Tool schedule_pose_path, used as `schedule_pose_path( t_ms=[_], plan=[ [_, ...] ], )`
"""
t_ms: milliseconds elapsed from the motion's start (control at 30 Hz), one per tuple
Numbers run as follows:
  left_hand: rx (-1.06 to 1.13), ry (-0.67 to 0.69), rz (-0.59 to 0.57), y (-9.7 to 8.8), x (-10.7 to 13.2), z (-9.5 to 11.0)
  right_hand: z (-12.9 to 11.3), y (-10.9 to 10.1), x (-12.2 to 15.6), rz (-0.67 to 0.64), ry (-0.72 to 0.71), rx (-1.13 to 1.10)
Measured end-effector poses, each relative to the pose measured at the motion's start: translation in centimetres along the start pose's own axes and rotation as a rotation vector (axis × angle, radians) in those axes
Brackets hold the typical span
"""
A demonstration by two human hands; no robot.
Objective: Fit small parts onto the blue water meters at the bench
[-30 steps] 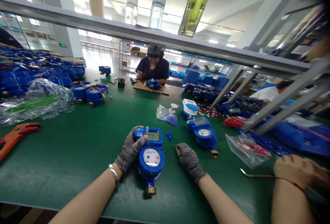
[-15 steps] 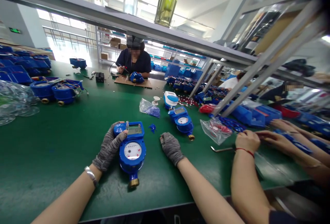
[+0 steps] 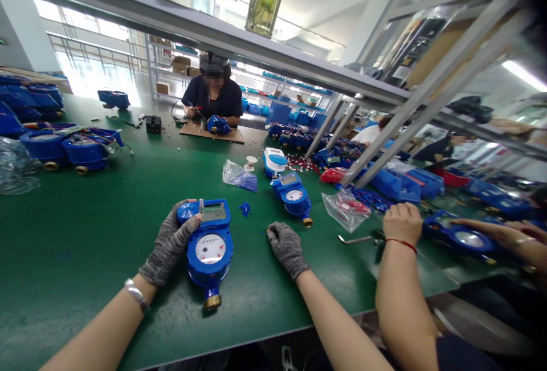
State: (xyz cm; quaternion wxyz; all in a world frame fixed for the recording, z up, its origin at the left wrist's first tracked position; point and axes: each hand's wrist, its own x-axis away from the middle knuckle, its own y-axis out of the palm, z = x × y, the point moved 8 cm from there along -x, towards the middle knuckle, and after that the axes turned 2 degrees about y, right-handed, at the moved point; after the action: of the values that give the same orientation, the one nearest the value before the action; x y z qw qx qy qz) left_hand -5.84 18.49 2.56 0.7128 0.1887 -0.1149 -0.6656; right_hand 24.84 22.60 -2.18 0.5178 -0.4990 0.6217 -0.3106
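Observation:
A blue water meter with a white dial and a small display lies on the green table in front of me, its brass end toward me. My left hand, in a grey knit glove, grips the meter's left side with the thumb on its top corner. My right hand, also gloved, rests on the table to the right of the meter with its fingers curled in, apart from the meter. Small blue bits lie just beyond the meter.
A second blue meter and a white-topped one lie further back, beside a plastic bag. To my right a co-worker's hands work on another meter near a hex key. Across the table a person sits working. Blue meters are stacked left.
My head has turned to the right, so everything has slid left in view. The co-worker's arms and meter have come into sight. My hands have kept their places on the meter and table.

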Motion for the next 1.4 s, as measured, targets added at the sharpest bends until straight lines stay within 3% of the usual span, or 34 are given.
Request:
schedule_pose_path(
  t_ms=[167,333,600,700,800,933,1233,1400],
  plan=[
    [-0.032,0.001,0.016,0.0,0.1,0.2,0.5,0.3,-0.4,0.021,0.061,0.028],
    [-0.019,-0.008,0.015,0.1,0.1,0.3,-0.6,0.1,0.0,-0.012,0.016,0.047],
    [-0.003,0.005,-0.014,0.3,-0.1,0.2,0.3,-0.4,-0.9,-0.072,0.047,-0.162],
    [0.022,-0.002,-0.012,0.3,0.0,0.1,-3.1,-2.1,-1.1,-0.091,0.012,-0.316],
    [0.033,-0.012,-0.023,0.5,0.0,0.1,-9.3,-5.3,-0.5,-0.116,-0.093,-0.564],
    [0.026,-0.003,-0.017,0.6,0.0,0.3,-15.5,-7.9,0.1,-0.18,-0.221,-0.51],
    [0.051,0.003,-0.04,0.9,0.1,0.5,-17.3,-8.2,-0.6,-0.255,-0.326,-0.273],
    [0.042,-0.005,-0.026,0.7,0.0,0.2,-18.3,-9.1,0.3,-0.272,-0.524,-0.186]
  ],
)
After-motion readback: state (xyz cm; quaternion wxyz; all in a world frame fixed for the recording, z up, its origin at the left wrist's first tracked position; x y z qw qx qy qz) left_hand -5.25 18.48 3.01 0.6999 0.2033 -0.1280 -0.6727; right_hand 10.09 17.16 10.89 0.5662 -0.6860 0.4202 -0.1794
